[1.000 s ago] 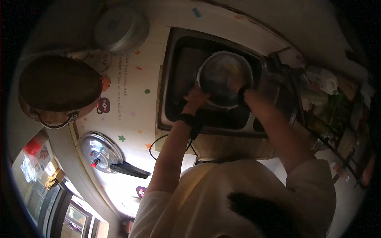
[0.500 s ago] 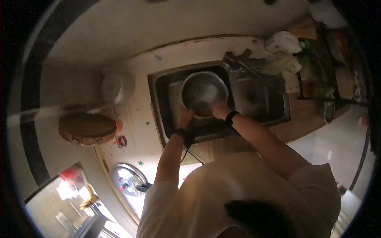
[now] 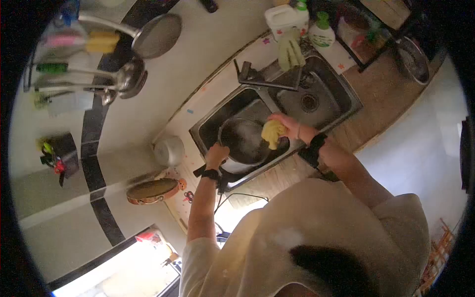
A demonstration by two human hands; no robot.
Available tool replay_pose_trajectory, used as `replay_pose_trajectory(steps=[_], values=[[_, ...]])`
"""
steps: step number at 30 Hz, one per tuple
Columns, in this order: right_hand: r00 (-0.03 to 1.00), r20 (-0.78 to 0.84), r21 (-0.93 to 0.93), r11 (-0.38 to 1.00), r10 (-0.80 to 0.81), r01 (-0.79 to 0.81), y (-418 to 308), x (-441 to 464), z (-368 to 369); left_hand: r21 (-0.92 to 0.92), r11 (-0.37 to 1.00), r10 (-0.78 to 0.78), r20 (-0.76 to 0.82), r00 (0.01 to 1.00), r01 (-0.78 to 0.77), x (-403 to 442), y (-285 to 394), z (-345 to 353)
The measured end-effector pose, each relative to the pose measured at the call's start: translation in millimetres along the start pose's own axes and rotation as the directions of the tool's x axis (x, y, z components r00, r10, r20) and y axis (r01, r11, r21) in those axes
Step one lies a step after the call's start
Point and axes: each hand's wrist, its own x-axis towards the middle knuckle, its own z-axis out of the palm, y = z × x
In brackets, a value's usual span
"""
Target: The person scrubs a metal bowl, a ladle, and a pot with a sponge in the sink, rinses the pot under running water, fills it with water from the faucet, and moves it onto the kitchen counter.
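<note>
A round metal basin sits in the left bowl of the double sink, with a whitish patch inside it. My left hand is closed on the basin's near-left rim. Over the basin's right side, my right hand grips a crumpled yellow cloth; whether it touches the rim I cannot tell. Both wrists wear dark bands.
A dark faucet reaches over the sink, with pale green gloves beside it. Behind stand a white container and a green-topped pump bottle. Ladles and a strainer hang at left.
My right hand has come up from inside the basin and shows the yellow cloth. My left hand stays at the rim. The camera view has turned, showing the hanging utensils.
</note>
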Motion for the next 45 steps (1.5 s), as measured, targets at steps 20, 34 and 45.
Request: replay_pose_trajectory(steps=[20, 34, 45], values=[[0.894, -0.187, 0.458, 0.769, -0.407, 0.446, -55.4, -52.3, -147.6, 0.781, 0.614, 0.153, 0.019, 0.988, -0.11, -9.7, 146.4, -125.8], [0.888, -0.382, 0.351, 0.849, -0.256, 0.396, -25.2, -44.9, -145.9, 0.872, 0.32, 0.314, 0.27, 0.91, -0.37, 31.4, 176.2, -69.4], [0.953, -0.214, 0.467, 0.834, -0.215, 0.293, -47.2, -79.7, -46.8, 0.272, 0.95, 0.161, -0.008, 0.987, -0.153, -25.9, 32.2, -99.3]])
